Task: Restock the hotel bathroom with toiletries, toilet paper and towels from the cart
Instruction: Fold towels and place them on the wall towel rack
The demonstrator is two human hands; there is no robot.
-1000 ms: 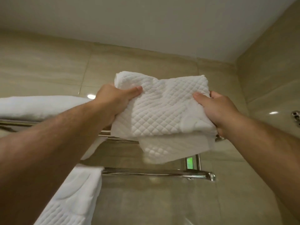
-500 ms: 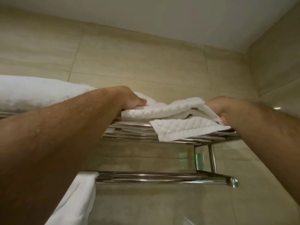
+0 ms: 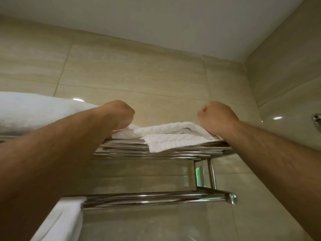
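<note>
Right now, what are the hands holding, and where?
The left hand rests on the left end of the folded white towel, the right hand on its right end; fingers hidden, so a grip cannot be told.

A white quilted towel (image 3: 173, 134) with a diamond weave lies folded flat on the top shelf (image 3: 156, 153) of a chrome rack, toward its right end. Its layers are loosely stacked, and one flap droops over the shelf's front rails. Left of it on the same shelf sits a thicker plain white folded towel (image 3: 34, 112); whether the two touch is hidden. A third white towel (image 3: 66, 220) hangs over the left part of the lower bar (image 3: 156, 199), trailing down out of view.
</note>
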